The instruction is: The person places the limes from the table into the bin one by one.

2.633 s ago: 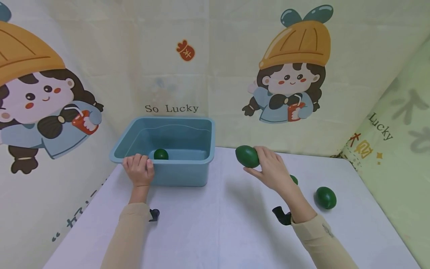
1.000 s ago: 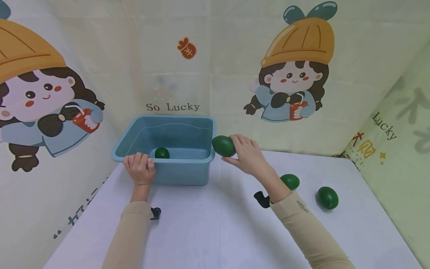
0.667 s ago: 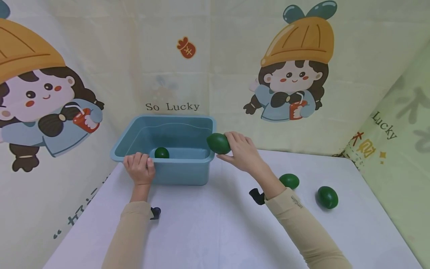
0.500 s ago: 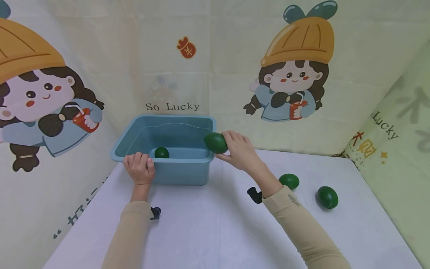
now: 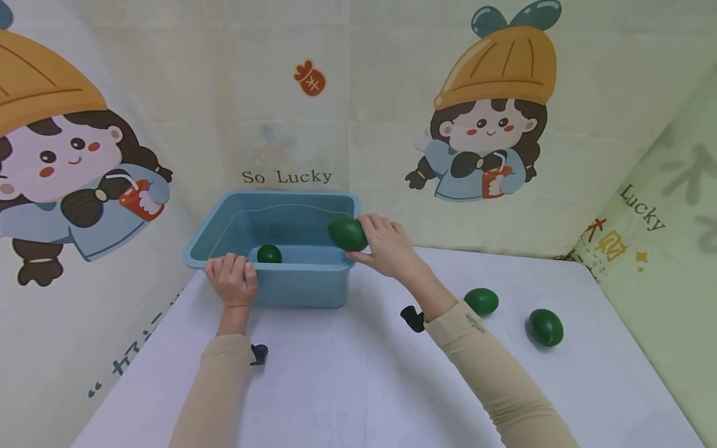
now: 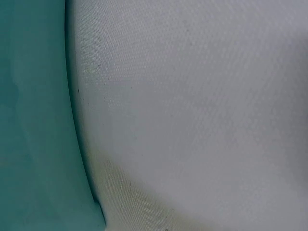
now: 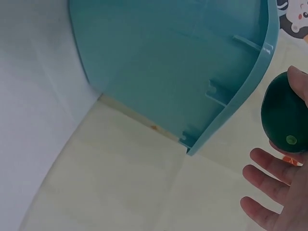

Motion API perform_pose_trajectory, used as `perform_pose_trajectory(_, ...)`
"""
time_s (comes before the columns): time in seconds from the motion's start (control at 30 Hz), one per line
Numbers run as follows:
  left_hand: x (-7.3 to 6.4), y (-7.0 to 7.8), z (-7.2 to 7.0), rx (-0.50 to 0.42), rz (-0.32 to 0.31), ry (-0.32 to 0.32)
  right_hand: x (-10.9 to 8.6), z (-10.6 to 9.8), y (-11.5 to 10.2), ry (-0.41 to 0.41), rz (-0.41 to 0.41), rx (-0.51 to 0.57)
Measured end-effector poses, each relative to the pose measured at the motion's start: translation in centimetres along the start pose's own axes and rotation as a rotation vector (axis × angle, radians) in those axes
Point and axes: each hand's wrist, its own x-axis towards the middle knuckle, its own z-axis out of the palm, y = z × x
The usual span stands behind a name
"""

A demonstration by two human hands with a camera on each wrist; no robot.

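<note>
My left hand (image 5: 231, 278) grips the near rim of a blue plastic bin (image 5: 302, 289), fingers curled over its edge. With thumb and fingers, my right hand (image 5: 386, 244) pinches a smooth dark green avocado (image 5: 346, 234) above the bin's right end. The right wrist view shows a pale stem spot on that avocado (image 7: 284, 113), while several fingers (image 7: 269, 185) spread away from it. Another avocado (image 5: 269, 254) lies inside the bin, its lower part hidden by the rim. In the left wrist view only the bin's side (image 6: 38, 115) and white cloth appear.
Two more avocados lie on the white table (image 5: 336, 379) at right: one (image 5: 483, 301) beside the right forearm, the other (image 5: 546, 328) farther right. Behind the bin rises a cartoon-printed cloth backdrop (image 5: 381, 143). Black wrist mounts jut from both sleeves.
My right hand has carried its avocado leftward and slightly up, from over the table to above the bin's right end. The left hand stays on the rim.
</note>
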Motion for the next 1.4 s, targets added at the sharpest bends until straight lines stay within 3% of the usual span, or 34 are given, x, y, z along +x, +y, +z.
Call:
perform_pose_trajectory(0.7, 0.0, -0.2, -0.1, 0.003, 0.006, -0.005, 2.5, 1.3, -1.0, -0.081, 0.021, -0.046)
perform_pose_trajectory(1.4, -0.3, -0.2, 0.1, 0.0, 0.005, 0.003, 3.6, 2.5, -2.0, -0.119, 0.038, -0.04)
